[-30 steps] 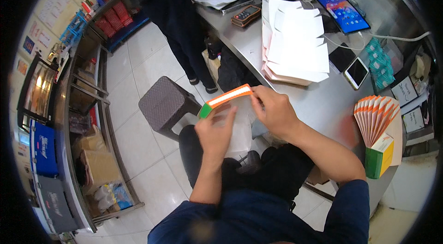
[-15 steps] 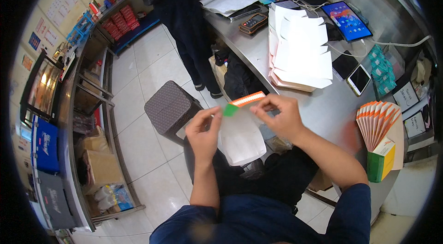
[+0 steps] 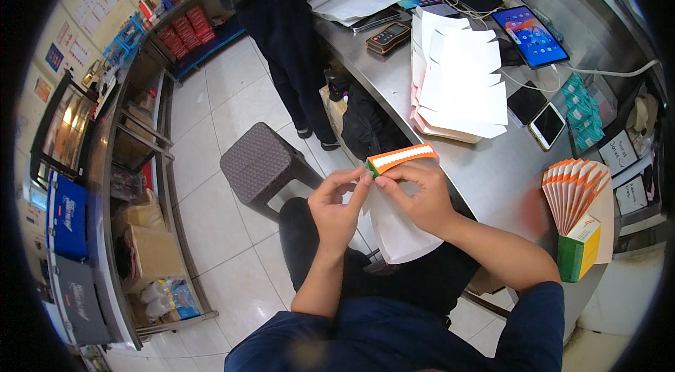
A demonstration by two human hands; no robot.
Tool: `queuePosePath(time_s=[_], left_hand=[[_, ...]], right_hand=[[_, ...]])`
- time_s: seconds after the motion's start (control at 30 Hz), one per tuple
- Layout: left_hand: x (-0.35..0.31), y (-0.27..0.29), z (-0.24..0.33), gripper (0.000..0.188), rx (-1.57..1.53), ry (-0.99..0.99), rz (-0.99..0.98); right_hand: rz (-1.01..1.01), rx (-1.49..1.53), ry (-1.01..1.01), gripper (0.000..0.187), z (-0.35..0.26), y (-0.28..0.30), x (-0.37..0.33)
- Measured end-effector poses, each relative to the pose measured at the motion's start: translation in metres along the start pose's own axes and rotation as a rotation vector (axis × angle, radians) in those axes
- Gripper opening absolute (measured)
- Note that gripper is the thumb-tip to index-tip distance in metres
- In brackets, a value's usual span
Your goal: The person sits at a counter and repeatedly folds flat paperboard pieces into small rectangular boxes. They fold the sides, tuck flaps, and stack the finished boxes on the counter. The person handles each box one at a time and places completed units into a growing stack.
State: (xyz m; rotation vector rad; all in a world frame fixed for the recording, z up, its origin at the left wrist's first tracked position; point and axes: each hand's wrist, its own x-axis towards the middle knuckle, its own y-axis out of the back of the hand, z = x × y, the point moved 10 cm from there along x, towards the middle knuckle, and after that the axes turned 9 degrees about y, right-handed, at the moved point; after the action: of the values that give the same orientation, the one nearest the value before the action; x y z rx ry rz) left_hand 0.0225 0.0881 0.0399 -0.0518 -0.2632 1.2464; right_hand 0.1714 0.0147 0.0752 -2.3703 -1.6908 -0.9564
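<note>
Over my lap, a paper food box point(image 3: 402, 233) hangs between my hands, its inside white and its outer edge orange and green with a white scalloped band. My left hand point(image 3: 339, 209) pinches the box's green corner between thumb and fingertips. Right beside it, my right hand point(image 3: 420, 197) grips the same corner, its fingers bent over the side wall. The two hands' fingertips nearly meet there, and the exact fold between them is hidden.
Flat white box blanks point(image 3: 460, 80) are stacked on the steel table point(image 3: 485, 178). Nested folded boxes point(image 3: 578, 210) stand at its right end. Phones, a tablet point(image 3: 531, 36) and cables lie further back. A brown stool point(image 3: 264, 164) is at left; another person point(image 3: 278, 41) stands beyond it.
My left hand has moved right to meet my right hand at the green corner. The box has shifted right and turned, showing more of its orange side.
</note>
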Motion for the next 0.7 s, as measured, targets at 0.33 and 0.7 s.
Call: queuePosePath(time_s=[0.33,0.7], left_hand=[[0.001,-0.005,-0.018,0.021,-0.132,0.120,-0.084],[-0.003,-0.011,-0.024,0.025,-0.101,0.097,-0.094]], right_hand=[[-0.138,0.548,-0.289,0.020,0.052,-0.022,-0.007],[-0.012,0.424,-0.281,0.020,0.048,-0.013,-0.015]])
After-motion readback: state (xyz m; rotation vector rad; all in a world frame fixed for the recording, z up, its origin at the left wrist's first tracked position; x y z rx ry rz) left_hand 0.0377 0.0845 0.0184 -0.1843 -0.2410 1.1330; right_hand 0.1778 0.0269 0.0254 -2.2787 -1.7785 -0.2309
